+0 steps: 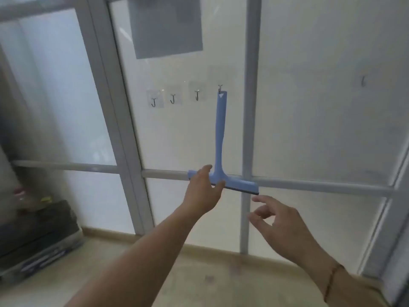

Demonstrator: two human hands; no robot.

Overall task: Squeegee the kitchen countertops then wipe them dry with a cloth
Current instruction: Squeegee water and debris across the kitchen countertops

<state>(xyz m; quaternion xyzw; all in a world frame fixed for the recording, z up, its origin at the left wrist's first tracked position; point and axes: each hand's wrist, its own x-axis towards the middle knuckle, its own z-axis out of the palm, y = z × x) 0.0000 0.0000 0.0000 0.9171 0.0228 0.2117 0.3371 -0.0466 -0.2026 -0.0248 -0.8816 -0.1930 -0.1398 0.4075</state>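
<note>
Dark box point(37, 235): low on the floor at the far left, against the frosted glass wall point(172, 140); its details are blurred.
Grey sheet point(166, 25): stuck high on the glass, left of centre.
Hooks point(172, 99): a row of small metal ones on the glass under the sheet; three on the left hang bare.
Squeegee point(220, 138): blue, hanging upright from the rightmost hook of the row, handle up, blade bar across the bottom with a dark rubber edge.
Left hand point(204, 191): reached up to the blade bar, thumb over its top beside the handle, fingers curled under its lower edge, gripping it.
Right hand point(276, 220): lower and to the right, apart from the squeegee, fingers loosely spread, holding nothing; a thin band point(332, 282) circles its wrist.
Lone hook point(363, 80): far right on the next pane.
</note>
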